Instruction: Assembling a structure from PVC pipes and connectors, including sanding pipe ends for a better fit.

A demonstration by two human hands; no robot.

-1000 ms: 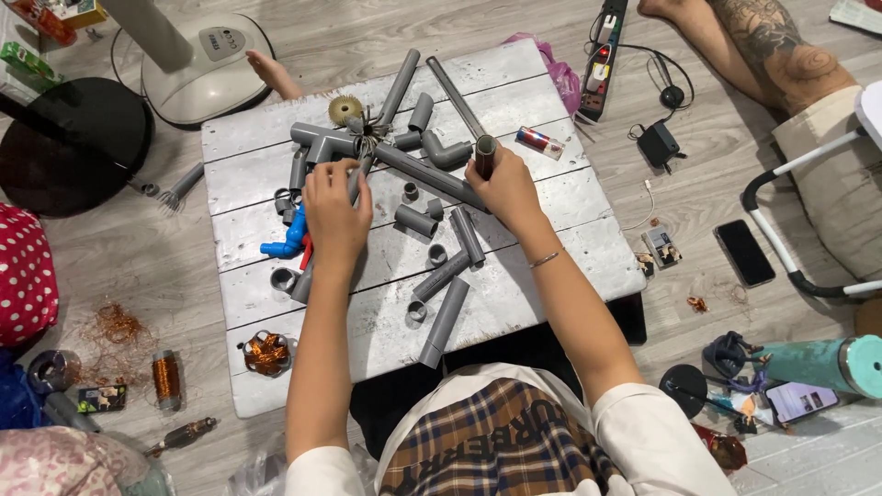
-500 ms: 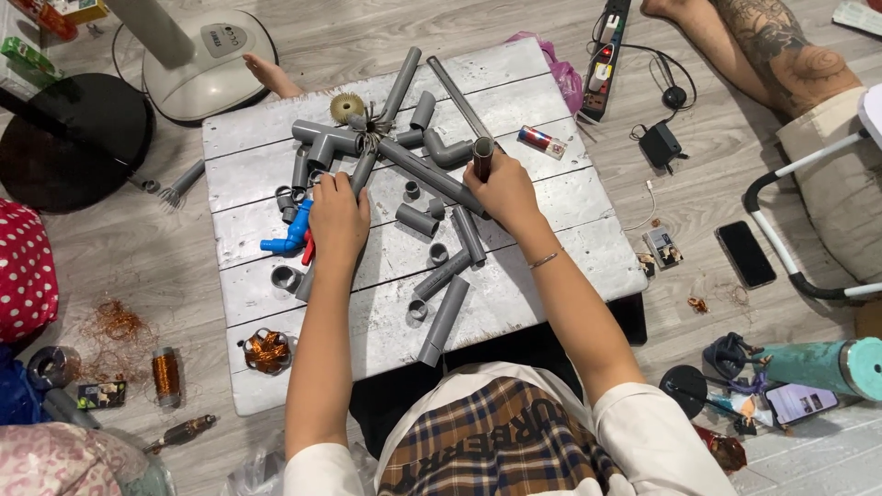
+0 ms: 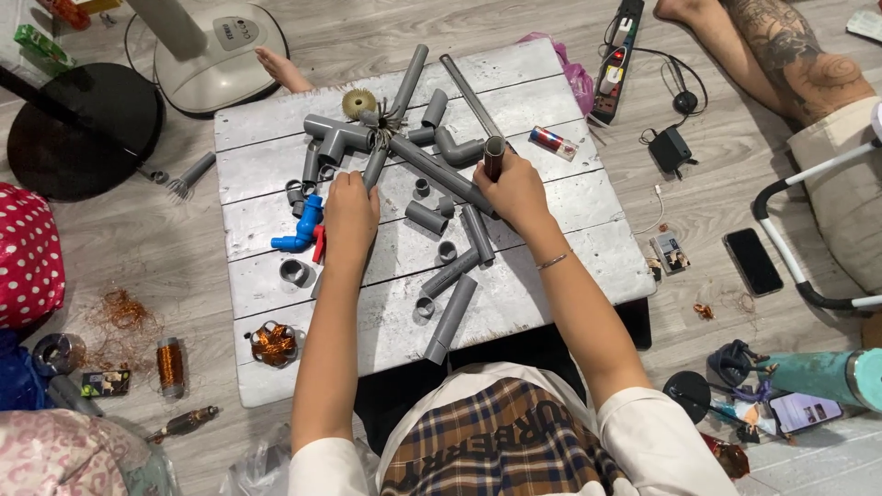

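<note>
Grey pipe (image 3: 432, 165): both hands' fingers closed on it, left hand (image 3: 350, 216), right hand (image 3: 514, 188); red-blue labelled tube (image 3: 551, 140) near.

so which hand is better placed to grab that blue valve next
Left, probably. The left hand rests on the white table right beside the blue valve, while the right hand is across the pipe pile, already gripping a dark tube.

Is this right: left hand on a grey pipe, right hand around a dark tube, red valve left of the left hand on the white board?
Not quite: the valve is blue, with only a small red handle. The head view shows it. The rest holds: left hand on a grey pipe, right hand around a dark tube, valve left of the left hand on the white board.
</note>
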